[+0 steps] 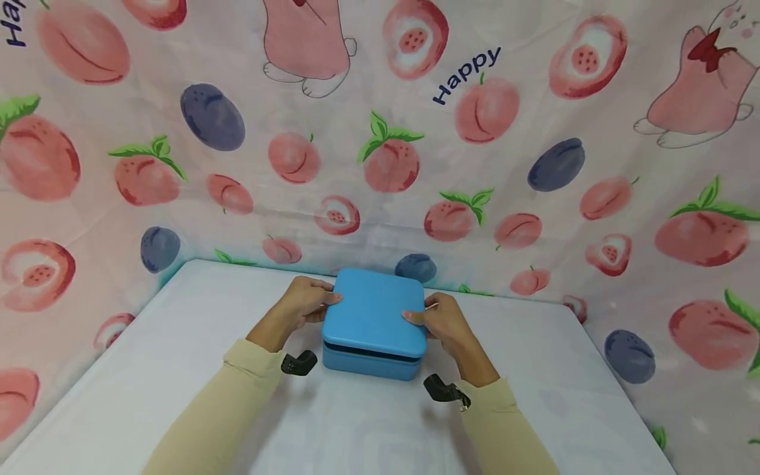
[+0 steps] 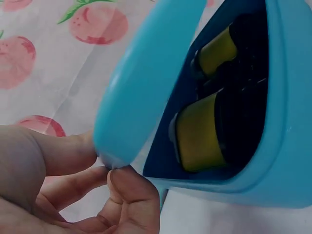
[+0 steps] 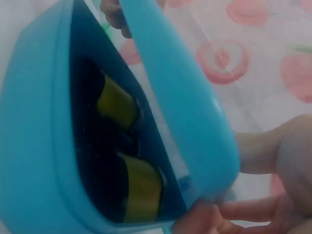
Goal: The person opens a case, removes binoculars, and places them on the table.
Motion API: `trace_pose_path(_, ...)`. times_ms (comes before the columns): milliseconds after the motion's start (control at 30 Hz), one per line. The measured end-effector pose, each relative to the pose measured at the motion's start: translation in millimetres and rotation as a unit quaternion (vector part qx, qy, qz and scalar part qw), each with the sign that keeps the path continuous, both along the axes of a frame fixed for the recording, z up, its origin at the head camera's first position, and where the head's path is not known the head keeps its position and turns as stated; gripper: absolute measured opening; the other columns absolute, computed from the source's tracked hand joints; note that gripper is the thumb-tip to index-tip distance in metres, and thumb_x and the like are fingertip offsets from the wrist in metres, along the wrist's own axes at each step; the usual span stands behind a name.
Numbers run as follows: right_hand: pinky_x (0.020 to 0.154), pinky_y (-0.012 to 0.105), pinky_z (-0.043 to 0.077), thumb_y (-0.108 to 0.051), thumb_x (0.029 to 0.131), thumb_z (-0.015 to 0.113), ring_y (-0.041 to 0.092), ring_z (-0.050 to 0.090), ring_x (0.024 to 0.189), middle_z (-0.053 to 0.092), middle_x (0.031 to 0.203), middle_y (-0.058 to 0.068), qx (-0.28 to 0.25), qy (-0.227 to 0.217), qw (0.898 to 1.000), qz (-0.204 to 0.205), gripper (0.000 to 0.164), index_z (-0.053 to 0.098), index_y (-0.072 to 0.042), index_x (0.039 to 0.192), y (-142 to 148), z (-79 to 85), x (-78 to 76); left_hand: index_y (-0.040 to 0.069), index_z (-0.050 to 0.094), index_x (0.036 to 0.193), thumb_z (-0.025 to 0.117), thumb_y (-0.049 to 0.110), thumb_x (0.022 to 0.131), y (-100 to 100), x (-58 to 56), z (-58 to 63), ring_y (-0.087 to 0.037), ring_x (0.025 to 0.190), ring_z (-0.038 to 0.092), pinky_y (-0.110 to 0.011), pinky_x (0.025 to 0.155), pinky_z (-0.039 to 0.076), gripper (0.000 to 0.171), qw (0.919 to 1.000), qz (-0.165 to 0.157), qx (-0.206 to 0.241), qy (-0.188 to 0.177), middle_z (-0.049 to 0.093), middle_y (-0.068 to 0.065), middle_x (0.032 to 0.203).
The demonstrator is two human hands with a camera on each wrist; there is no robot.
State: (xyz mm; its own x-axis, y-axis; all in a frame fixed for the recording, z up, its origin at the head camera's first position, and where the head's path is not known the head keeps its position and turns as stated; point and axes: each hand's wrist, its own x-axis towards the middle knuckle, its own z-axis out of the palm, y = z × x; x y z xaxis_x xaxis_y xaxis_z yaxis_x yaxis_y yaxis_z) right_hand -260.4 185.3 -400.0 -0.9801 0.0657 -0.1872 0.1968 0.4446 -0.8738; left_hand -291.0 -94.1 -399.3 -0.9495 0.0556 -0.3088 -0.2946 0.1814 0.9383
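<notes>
A blue lid (image 1: 377,310) sits over a blue box (image 1: 371,363), and a dark gap shows along the near side between them. My left hand (image 1: 305,300) pinches the lid's left edge, thumb on top and fingers beneath. On the right edge, my right hand (image 1: 439,316) pinches it the same way. Both wrist views look into the box through the gap. Inside lies something black with two rounded, yellow-banded parts (image 2: 197,134); its kind is too dark to tell. The same yellow bands (image 3: 144,190) show in the right wrist view.
The box stands on a white-covered table (image 1: 178,369) near its back edge. Behind and beside the table hangs a pale cloth (image 1: 356,132) printed with peaches and plums. Black wrist mounts (image 1: 299,363) stick out near both sleeves.
</notes>
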Motion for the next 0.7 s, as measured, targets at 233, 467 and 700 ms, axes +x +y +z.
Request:
trace_pose_path(233, 0.069, 0.029, 0.058, -0.015, 0.093, 0.080, 0.019, 0.060, 0.083, 0.059, 0.102, 0.013, -0.045, 0.046, 0.998, -0.015, 0.051, 0.061, 0.004, 0.137, -4, 1.7, 11.6, 0.005, 0.058, 0.148, 0.073, 0.019, 0.099, -8, 10.5, 5.2, -0.011, 0.066, 0.059, -0.024, 0.067, 0.057, 0.053, 0.9993, -0.010, -0.002, 0.035, 0.071, -0.001, 0.087)
trace_pose_path(467, 0.069, 0.026, 0.054, -0.012, 0.093, 0.079, 0.017, 0.055, 0.084, 0.056, 0.096, 0.008, -0.073, 0.067, 0.995, -0.012, 0.048, 0.065, 0.004, 0.136, -11, 7.5, 20.5, 0.003, 0.056, 0.149, 0.072, 0.018, 0.099, -19, 17.4, 10.0, -0.010, 0.078, 0.070, -0.026, 0.073, 0.061, 0.054, 0.9990, -0.022, 0.021, 0.031, 0.074, -0.014, 0.118)
trace_pose_path(700, 0.068, 0.027, 0.050, -0.010, 0.091, 0.081, 0.018, 0.054, 0.084, 0.056, 0.099, 0.009, -0.088, 0.091, 0.992, -0.016, 0.052, 0.064, 0.002, 0.139, -22, 18.1, 27.2, 0.003, 0.053, 0.152, 0.072, 0.016, 0.099, -33, 22.8, 17.1, -0.010, 0.080, 0.073, -0.028, 0.076, 0.063, 0.057, 0.9981, -0.027, 0.042, 0.036, 0.073, -0.017, 0.124)
